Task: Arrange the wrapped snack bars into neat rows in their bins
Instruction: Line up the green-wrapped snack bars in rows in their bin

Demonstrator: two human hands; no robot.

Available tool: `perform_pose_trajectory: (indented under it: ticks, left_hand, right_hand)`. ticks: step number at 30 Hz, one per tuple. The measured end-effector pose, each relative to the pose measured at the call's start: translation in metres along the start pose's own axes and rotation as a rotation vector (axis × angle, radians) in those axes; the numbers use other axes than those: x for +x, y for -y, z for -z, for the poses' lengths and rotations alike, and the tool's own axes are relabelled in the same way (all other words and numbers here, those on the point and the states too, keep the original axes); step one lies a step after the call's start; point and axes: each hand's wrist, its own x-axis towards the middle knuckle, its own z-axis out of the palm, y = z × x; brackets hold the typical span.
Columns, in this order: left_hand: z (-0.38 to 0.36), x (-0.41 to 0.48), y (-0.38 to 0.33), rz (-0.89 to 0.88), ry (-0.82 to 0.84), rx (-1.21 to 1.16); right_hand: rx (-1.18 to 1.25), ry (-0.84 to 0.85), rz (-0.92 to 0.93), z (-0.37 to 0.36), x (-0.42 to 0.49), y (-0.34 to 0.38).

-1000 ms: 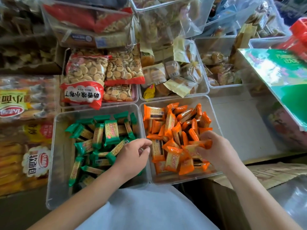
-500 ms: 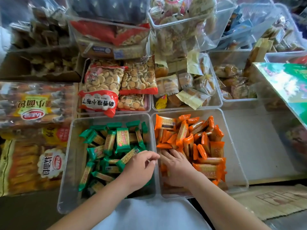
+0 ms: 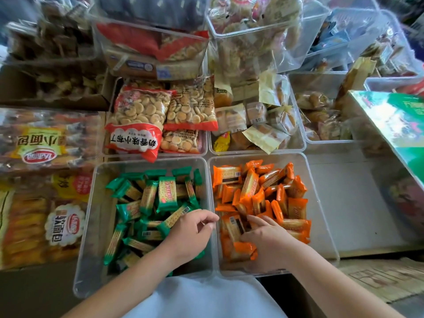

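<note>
Landmark: clear orange bin (image 3: 321, 214), sitting at front centre. Orange-wrapped bars (image 3: 252, 187) are lying inside it in a loose heap, crowding its left and middle parts, most tilted or overlapping, no rows showing. Right hand (image 3: 268, 242) is reaching into the bin's near-left corner; its fingers (image 3: 254, 220) are stretching out fairly straight and resting flat on the bars there, gripping nothing. Green bin (image 3: 91, 226) is standing just left of the orange bin, walls touching. Green-wrapped bars (image 3: 167, 193) are lying jumbled in it at mixed angles. Left hand (image 3: 190, 232) is hovering over those bars, right beside the wall shared with the orange bin, fingers curling loosely toward the thumb; cannot tell whether it is pinching anything. Biscuit bags (image 3: 137, 115) are sitting behind the green bin, so behind-left of the orange bin. Pale-wrapped cakes (image 3: 263, 115) are filling the bin directly behind the orange bin.
</note>
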Motion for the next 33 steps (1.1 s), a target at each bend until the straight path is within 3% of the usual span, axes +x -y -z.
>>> perform_pose_trajectory:
  ticks: [2, 3, 5, 6, 8, 14, 21, 25, 30, 33]
  left_hand:
    - [0.0, 0.0, 0.001, 0.012, -0.005, -0.011]
    - [0.001, 0.001, 0.001, 0.02, -0.008, -0.021]
    - [0.002, 0.003, 0.0, 0.027, -0.026, -0.041]
    - [0.003, 0.006, -0.001, 0.031, -0.042, -0.055]
    - [0.005, 0.01, -0.004, 0.041, -0.078, -0.09]
    - [0.008, 0.018, -0.014, 0.014, -0.106, -0.047]
    - [0.01, 0.021, -0.014, 0.013, -0.137, -0.03]
    - [0.011, 0.028, -0.016, -0.008, -0.131, 0.042]
    - [0.012, 0.038, -0.02, -0.002, -0.113, 0.135]
    - [0.013, 0.042, -0.018, 0.009, -0.128, 0.118]
  right_hand:
    - [0.139, 0.003, -0.018, 0.022, -0.002, 0.002]
    - [0.245, -0.087, -0.024, 0.032, 0.0, 0.001]
    - [0.444, -0.423, -0.022, 0.051, 0.008, 0.002]
    - [0.438, -0.597, -0.018, 0.057, 0.015, 0.002]
    - [0.329, -0.749, -0.009, 0.064, 0.037, 0.001]
    - [0.179, -0.439, -0.029, 0.083, 0.086, -0.002]
    - [-0.075, -0.147, -0.086, 0.083, 0.078, 0.001]
    - [-0.092, -0.161, 0.012, 0.075, 0.056, -0.003]
    - [-0.111, -0.104, -0.005, 0.071, 0.028, -0.017]
    - [0.057, -0.15, -0.066, 0.09, 0.033, -0.016]
